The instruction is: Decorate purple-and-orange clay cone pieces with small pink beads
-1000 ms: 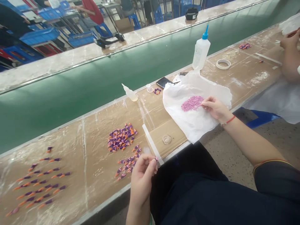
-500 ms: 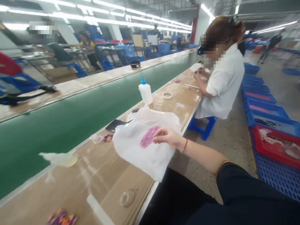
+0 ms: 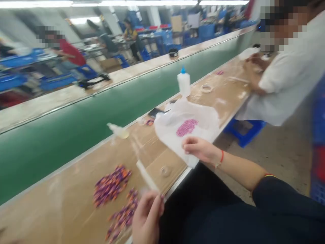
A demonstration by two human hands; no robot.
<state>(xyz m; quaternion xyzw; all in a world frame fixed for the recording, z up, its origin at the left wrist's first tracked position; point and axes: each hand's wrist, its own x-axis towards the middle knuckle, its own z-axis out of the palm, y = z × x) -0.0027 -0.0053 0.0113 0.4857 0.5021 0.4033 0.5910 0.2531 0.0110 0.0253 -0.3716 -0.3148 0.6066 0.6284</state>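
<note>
My left hand point(image 3: 146, 217) is at the bench's near edge, fingers closed on the lower end of a white strip point(image 3: 146, 177) that slants up over the cardboard. Beside it lie two heaps of small purple and orange pieces point(image 3: 111, 185). My right hand point(image 3: 200, 149) hovers over the near edge of a white plastic sheet point(image 3: 200, 118), fingers pinched together; what they hold is too small and blurred to name. A patch of tiny pink beads point(image 3: 187, 127) lies on the sheet beyond that hand.
A green conveyor belt point(image 3: 76, 125) runs behind the bench. A large glue bottle with a blue cap point(image 3: 183, 82), a small dropper bottle point(image 3: 118, 131), a tape roll point(image 3: 206, 88), a phone point(image 3: 154, 112) and a small clear lid point(image 3: 165, 170) sit on the bench. A person in white point(image 3: 286, 71) works at right.
The view swung up and right, then back left and down. My right hand drew back from the pink beads to the sheet's near edge. My left hand keeps the strip.
</note>
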